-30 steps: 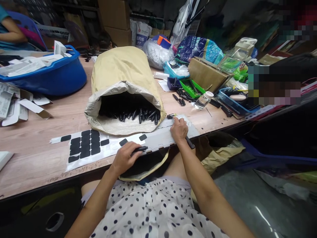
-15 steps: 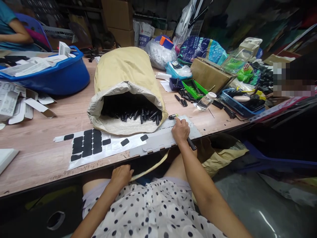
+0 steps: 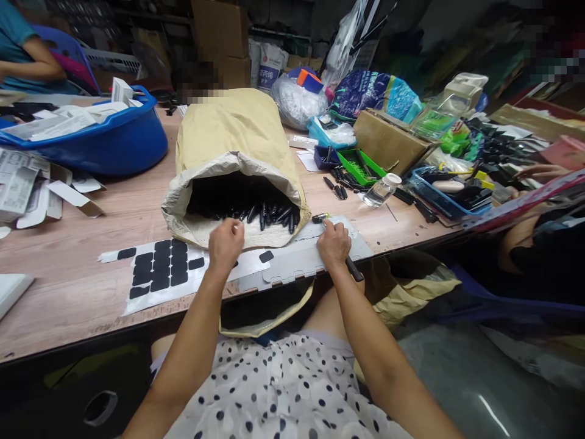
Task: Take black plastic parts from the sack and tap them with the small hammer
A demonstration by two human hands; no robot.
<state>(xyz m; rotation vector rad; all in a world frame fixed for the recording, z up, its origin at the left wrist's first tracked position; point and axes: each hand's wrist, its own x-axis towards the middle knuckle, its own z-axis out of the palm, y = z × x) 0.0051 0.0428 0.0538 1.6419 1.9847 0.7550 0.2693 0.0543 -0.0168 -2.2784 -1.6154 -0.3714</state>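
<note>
Head view. The yellow sack lies on its side on the surface, with its mouth toward the person. Black pieces lie inside, just behind the lip.

Left hand: positioned at the sack mouth, fingers curled inward. Whether the fingertips pinch a piece cannot be told.

Right hand: closed around a black-handled tool, over the grey board. The handle projects past the wrist side. A dark-and-yellow piece is just beside the fingertips; whether it belongs to the tool cannot be told.

A white sheet bearing black patches lies left of the board. Below the surface edge, a second sack gapes open over the lap.

Progress, as judged: handling is under way and incomplete, since many pieces are in the upper sack. The lower sack's interior is dark; the quantity finished cannot be determined.
</note>
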